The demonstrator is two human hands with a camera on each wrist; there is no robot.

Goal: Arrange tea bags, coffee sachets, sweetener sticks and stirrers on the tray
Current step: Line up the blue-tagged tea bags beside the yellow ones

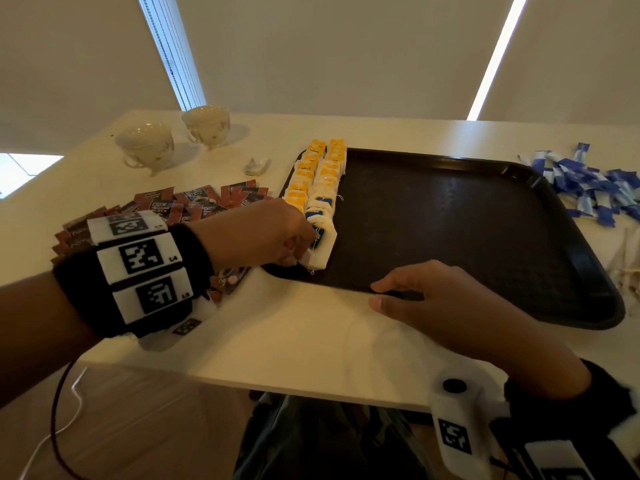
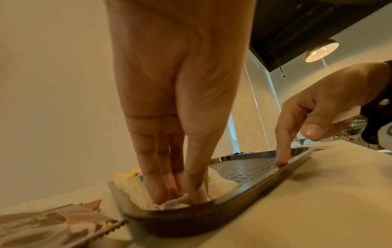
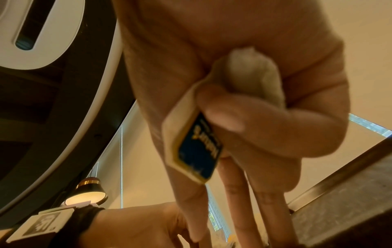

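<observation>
Blue-tagged tea bag [image 3: 196, 149], "BLACK" coffee sachets [image 1: 162, 211]

The tips of the left hand [image 1: 263, 237] are hidden behind its own knuckles in the head view. The blue sticks [image 1: 588, 188] are cut off at the right edge — their print cannot be read. The wooden stirrers [image 1: 627, 261] are blurred.

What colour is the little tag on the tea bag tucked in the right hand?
Dark blue with yellow lettering, on the tea bag tag; the right wrist view shows it best.
</observation>
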